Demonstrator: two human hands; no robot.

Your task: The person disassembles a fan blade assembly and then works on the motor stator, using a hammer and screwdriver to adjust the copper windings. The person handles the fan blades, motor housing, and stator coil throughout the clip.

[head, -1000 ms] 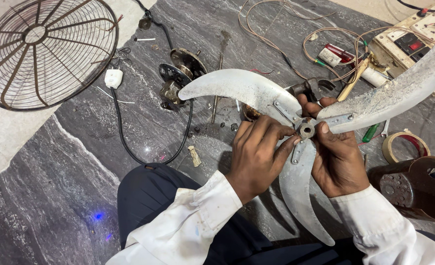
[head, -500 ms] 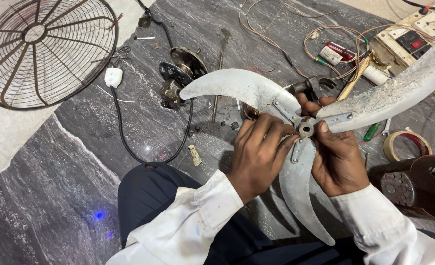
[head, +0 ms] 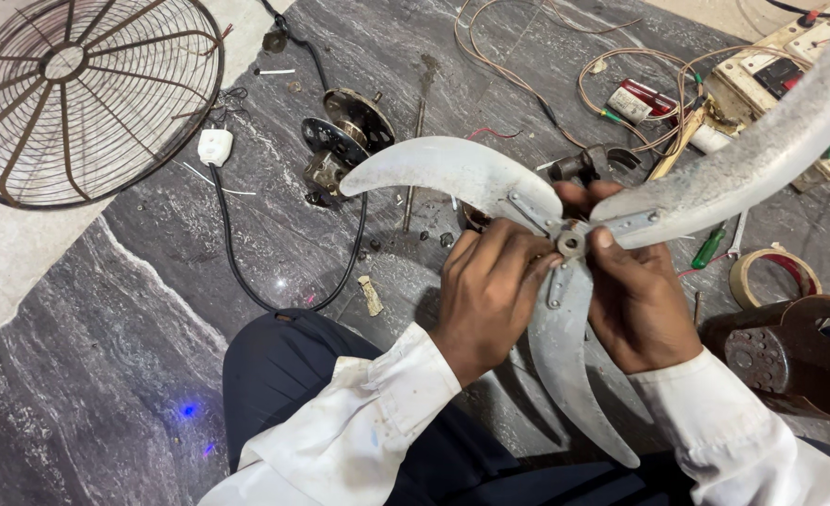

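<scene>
I hold a dusty grey three-bladed metal fan blade (head: 452, 173) above my lap, hub (head: 570, 244) facing up. My left hand (head: 490, 295) grips it from the left, fingers curled against the hub. My right hand (head: 635, 300) grips from the right, its thumb pressed beside the hub's centre hole. One blade curves left, one points down toward my knees, and one runs up to the right out of view. Both sleeves are white.
A rusty wire fan guard (head: 82, 94) lies at top left. A black cable with a white plug (head: 214, 147) loops across the dark marble floor. Motor parts (head: 345, 141), a screwdriver (head: 710, 248), a tape roll (head: 776, 276), wires and a brown motor housing (head: 799, 361) surround me.
The blade and both hands have barely shifted; the grip at the hub stays the same.
</scene>
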